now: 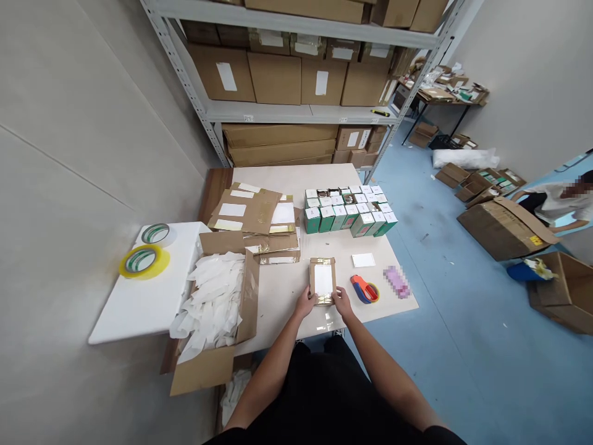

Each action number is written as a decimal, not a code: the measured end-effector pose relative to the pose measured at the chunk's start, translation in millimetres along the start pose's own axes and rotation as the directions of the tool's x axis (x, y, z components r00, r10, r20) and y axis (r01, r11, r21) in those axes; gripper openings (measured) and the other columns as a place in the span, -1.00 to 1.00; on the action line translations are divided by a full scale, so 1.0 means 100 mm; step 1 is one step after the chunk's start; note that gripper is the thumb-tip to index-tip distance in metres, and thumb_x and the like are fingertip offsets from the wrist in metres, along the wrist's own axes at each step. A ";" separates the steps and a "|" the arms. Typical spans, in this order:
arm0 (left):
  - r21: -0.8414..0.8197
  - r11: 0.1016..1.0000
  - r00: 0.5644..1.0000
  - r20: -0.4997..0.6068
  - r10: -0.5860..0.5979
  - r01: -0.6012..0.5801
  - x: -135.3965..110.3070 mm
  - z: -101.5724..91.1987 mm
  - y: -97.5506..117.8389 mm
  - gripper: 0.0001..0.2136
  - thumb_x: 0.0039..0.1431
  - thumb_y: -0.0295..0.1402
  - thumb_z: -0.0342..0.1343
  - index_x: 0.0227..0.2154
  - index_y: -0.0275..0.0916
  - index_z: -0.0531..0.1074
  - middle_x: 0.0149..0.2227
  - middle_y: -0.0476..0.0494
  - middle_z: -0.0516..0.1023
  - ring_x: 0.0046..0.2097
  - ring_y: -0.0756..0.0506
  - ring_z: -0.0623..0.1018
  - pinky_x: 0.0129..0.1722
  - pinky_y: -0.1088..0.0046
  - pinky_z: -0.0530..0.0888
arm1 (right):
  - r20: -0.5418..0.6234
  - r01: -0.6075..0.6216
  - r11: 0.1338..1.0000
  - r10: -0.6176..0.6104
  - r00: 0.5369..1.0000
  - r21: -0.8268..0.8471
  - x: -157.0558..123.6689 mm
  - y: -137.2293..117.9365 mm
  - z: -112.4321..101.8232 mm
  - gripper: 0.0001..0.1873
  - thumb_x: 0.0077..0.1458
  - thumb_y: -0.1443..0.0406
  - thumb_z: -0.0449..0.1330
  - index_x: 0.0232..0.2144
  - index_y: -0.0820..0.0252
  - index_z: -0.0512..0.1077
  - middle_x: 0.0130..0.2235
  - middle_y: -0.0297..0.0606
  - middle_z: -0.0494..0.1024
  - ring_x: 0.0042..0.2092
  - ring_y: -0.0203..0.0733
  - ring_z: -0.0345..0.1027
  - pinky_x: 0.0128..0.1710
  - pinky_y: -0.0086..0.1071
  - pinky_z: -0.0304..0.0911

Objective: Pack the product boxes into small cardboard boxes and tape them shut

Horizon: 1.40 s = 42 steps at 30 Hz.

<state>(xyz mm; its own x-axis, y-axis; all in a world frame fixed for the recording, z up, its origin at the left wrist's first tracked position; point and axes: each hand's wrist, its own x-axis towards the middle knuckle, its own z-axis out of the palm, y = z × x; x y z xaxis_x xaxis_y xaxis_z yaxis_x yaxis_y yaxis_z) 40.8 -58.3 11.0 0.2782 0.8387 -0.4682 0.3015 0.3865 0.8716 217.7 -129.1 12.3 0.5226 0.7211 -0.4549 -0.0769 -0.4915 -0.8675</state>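
A small flat cardboard parcel [323,279] with a white label lies on the pale table [296,290] right in front of me. My left hand [306,303] grips its near left corner and my right hand [342,302] grips its near right corner, fingers curled on the edge. A red and blue tape dispenser [364,289] lies just right of my right hand. A white card [363,260] sits beyond the dispenser.
Several green and white small boxes [347,210] stand in rows at the table's far side. Flattened cardboard mailers [252,213] are stacked at the left. An open carton of white bags [213,303] and two tape rolls [143,259] lie left. Shelving [296,111] with cartons stands behind. A person [567,201] sits far right.
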 end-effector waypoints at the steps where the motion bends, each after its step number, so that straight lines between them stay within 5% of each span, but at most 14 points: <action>1: 0.014 1.000 1.000 -0.003 -0.009 0.009 -0.02 0.01 0.05 -0.35 0.13 -0.21 0.32 0.28 -0.23 0.36 0.13 -0.34 0.60 0.15 -0.28 0.59 0.16 0.18 0.47 | 0.003 -0.002 1.000 0.002 1.000 0.004 0.00 -0.03 -0.01 -0.41 -0.08 -0.04 0.28 -0.04 0.10 0.43 -0.20 -0.19 0.63 -0.16 -0.03 0.54 -0.15 -0.24 0.42; 8: 0.052 0.999 0.995 -0.096 0.000 0.005 -0.16 0.11 0.59 -0.26 0.22 -0.04 0.26 0.39 -0.18 0.23 0.06 -0.26 0.64 0.05 -0.20 0.63 0.08 0.30 0.51 | 0.097 0.057 0.997 -0.063 0.993 0.058 0.07 -0.46 -0.22 -0.30 -0.01 -0.08 0.28 0.10 0.14 0.40 -0.23 -0.22 0.61 -0.18 -0.04 0.52 -0.18 -0.28 0.40; 14: 0.066 0.998 0.981 -0.196 -0.001 0.014 -0.27 0.41 1.00 -0.28 0.24 0.04 0.22 0.37 -0.16 0.26 0.13 -0.26 0.60 0.14 -0.22 0.58 0.13 0.31 0.47 | 0.212 0.037 0.997 -0.051 0.976 0.072 0.23 -0.81 -0.53 -0.33 -0.01 -0.07 0.33 0.08 0.11 0.43 -0.17 -0.21 0.65 -0.12 -0.03 0.53 -0.13 -0.29 0.40; 23: -0.117 0.993 0.921 -0.386 -0.059 0.015 -0.36 0.91 0.87 -0.33 0.19 0.00 0.28 0.30 -0.18 0.37 0.12 -0.27 0.60 0.11 -0.26 0.59 0.14 0.26 0.47 | 0.288 0.008 0.998 -0.025 0.957 0.060 0.39 -0.77 -0.86 -0.59 0.02 -0.02 0.31 -0.16 0.02 0.42 -0.14 -0.21 0.66 -0.06 0.01 0.55 -0.10 -0.24 0.41; 28: -0.198 0.979 0.880 -0.472 -0.059 -0.040 -0.54 1.03 0.73 -0.38 0.18 -0.15 0.28 0.28 -0.18 0.36 0.09 -0.24 0.61 0.10 -0.20 0.58 0.15 0.27 0.47 | 0.392 0.030 0.998 -0.052 0.919 0.061 0.35 -0.75 -0.91 -0.68 0.02 0.06 0.29 -0.20 0.01 0.41 -0.18 -0.26 0.65 -0.06 -0.01 0.54 -0.07 -0.24 0.40; 34: -0.222 0.958 0.757 -0.653 -0.008 -0.181 -1.01 0.88 0.63 -0.42 0.15 -0.19 0.28 0.23 -0.18 0.36 0.02 -0.24 0.61 0.06 -0.18 0.59 0.13 0.23 0.49 | 0.569 0.103 0.987 -0.154 0.808 0.121 0.09 -0.82 -0.66 -0.72 0.00 0.12 0.27 -0.24 0.04 0.37 -0.16 -0.26 0.63 -0.05 -0.04 0.50 -0.06 -0.25 0.38; 42: -0.223 0.917 0.464 -0.885 -0.048 -0.330 -2.10 0.60 0.24 -0.46 0.20 -0.12 0.23 0.19 -0.19 0.36 0.03 -0.27 0.60 0.07 -0.18 0.59 0.12 0.24 0.49 | 0.795 0.205 0.968 -0.236 0.559 0.143 -0.74 -0.70 -0.08 -0.69 0.00 0.14 0.29 -0.21 0.07 0.39 -0.14 -0.25 0.60 -0.04 -0.03 0.48 0.00 -0.20 0.39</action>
<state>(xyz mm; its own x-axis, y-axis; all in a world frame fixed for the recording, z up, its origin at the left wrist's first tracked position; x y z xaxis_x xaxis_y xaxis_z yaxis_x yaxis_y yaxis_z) 44.1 -248.0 121.7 -0.6924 0.7096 -0.1306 -0.0184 0.1636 0.9863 191.6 -152.0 108.3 -0.3650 0.9071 -0.2096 -0.0891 -0.2582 -0.9620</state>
